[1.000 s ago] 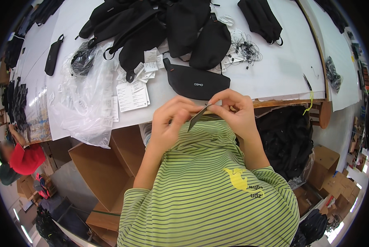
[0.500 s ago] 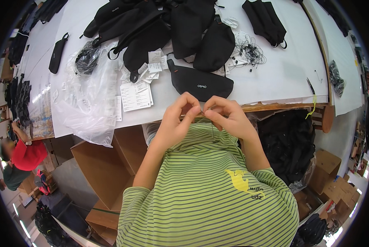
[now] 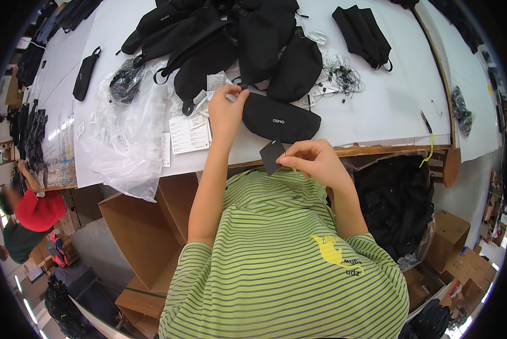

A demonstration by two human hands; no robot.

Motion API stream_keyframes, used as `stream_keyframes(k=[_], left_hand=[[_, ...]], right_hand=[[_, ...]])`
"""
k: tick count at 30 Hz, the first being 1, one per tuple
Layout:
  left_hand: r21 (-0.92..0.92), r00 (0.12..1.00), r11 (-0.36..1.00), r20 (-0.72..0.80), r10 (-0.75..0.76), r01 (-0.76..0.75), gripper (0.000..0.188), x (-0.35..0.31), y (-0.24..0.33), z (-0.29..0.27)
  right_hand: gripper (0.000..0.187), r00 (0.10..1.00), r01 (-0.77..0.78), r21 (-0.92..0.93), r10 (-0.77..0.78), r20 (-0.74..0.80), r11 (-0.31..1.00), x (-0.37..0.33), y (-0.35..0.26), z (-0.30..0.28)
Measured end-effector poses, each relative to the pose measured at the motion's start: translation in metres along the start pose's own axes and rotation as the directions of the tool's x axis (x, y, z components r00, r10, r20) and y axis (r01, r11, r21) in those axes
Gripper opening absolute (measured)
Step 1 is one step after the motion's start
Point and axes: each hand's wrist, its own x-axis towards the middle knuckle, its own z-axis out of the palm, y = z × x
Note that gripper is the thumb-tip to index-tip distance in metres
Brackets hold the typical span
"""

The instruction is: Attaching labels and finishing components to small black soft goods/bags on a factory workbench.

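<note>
A black zippered-looking pouch (image 3: 290,120) with small white lettering lies near the table's front edge. My left hand (image 3: 225,116) reaches to its left end, thumb and fingers pinched on the dark tab there. In front of the pouch, my right hand (image 3: 315,161) holds a dark square hang tag (image 3: 272,156) between thumb and forefinger. The tag hangs over the table edge, tilted onto one corner. Any cord on it is too fine to make out.
Several black pouches (image 3: 208,51) are heaped at the back. White printed slips (image 3: 189,134), a clear plastic bag (image 3: 126,147), tangled black strings (image 3: 342,76) and a pair of snips (image 3: 427,121) lie on the table (image 3: 394,107). Open cardboard boxes (image 3: 135,231) stand below; another person (image 3: 36,209) is at far left.
Both hands were together before me, fingers working at something small. The left has since moved up to the pouch's left end; the right now shows the dark tag.
</note>
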Motion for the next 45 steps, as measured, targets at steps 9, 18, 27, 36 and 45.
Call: stream_keyframes(k=[9, 18, 27, 36, 45], left_hand=[[-0.629, 0.999, 0.777, 0.003, -0.045, 0.037, 0.020, -0.005, 0.071, -0.070], [-0.530, 0.893, 0.775, 0.440, -0.095, 0.344, 0.029, -0.057, 0.102, -0.108], [-0.320, 0.962, 0.944, 0.274, 0.011, 0.080, 0.012, -0.056, 0.108, -0.108], [-0.744, 0.987, 0.659, 0.001, -0.160, 0.108, 0.006, -0.058, 0.101, -0.114], [-0.765, 0.982, 0.621, 0.181, -0.046, 0.170, 0.006, -0.049, 0.137, -0.126]], right_hand=[[0.014, 0.995, 0.060, 0.002, -0.060, -0.083, 0.998, -0.012, -0.021, 0.000], [0.007, 0.949, 0.200, -0.272, -0.255, -0.185, 0.941, -0.010, -0.050, 0.022], [0.008, 0.833, 0.368, -0.675, -0.549, -0.066, 0.639, 0.001, -0.054, 0.039], [0.011, 0.913, 0.407, 0.334, -0.375, -0.160, 0.850, 0.007, -0.057, 0.010], [0.011, 0.878, 0.475, 0.448, -0.440, -0.186, 0.757, 0.015, -0.073, 0.019]])
